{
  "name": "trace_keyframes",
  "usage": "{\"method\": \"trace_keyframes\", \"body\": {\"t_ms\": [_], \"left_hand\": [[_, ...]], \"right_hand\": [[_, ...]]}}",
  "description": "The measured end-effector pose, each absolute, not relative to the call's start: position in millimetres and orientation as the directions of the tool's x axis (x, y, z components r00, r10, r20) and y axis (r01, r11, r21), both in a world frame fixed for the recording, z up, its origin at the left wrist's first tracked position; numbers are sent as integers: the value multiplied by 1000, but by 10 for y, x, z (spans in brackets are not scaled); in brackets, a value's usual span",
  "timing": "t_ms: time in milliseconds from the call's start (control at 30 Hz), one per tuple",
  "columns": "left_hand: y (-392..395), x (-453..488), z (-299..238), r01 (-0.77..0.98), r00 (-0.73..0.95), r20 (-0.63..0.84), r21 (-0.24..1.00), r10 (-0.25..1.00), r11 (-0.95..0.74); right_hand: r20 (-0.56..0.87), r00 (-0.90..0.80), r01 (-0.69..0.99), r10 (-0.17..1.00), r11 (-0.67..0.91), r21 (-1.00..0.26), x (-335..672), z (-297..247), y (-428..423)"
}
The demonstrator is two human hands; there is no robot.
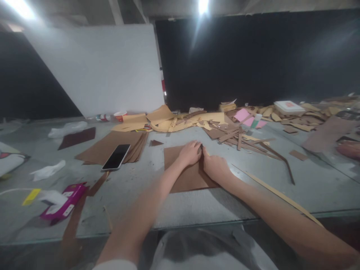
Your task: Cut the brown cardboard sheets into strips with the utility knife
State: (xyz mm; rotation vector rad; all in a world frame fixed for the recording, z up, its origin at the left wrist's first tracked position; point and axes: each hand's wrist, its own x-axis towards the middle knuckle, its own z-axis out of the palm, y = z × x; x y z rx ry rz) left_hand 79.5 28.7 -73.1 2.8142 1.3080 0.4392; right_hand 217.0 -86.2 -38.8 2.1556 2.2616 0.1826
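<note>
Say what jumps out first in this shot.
The left hand and right hand meet on a brown cardboard sheet at centre. Behind them a heap of cardboard scraps runs along the far side. A black phone lies left of them.

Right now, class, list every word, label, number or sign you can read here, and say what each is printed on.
No text can be read.
Magenta box: white labels, print too blurred.
White flat box: red mark, too small.
Red-and-white cup: print too small.
Phone: screen dark, nothing shown.
Cardboard sheet: no print visible.
</note>
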Motion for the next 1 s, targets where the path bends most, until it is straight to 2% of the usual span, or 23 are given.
{"method": "trace_keyframes", "body": {"t_ms": [300,1000], "left_hand": [[317,783,-768,748,612,244,128,752,-651],[371,793,-820,737,628,255,107,735,-667]], "right_hand": [[93,-35,998,995,30,54,2148,-401,-805],[23,-56,998,998,56,-2,2205,-315,-829]]}}
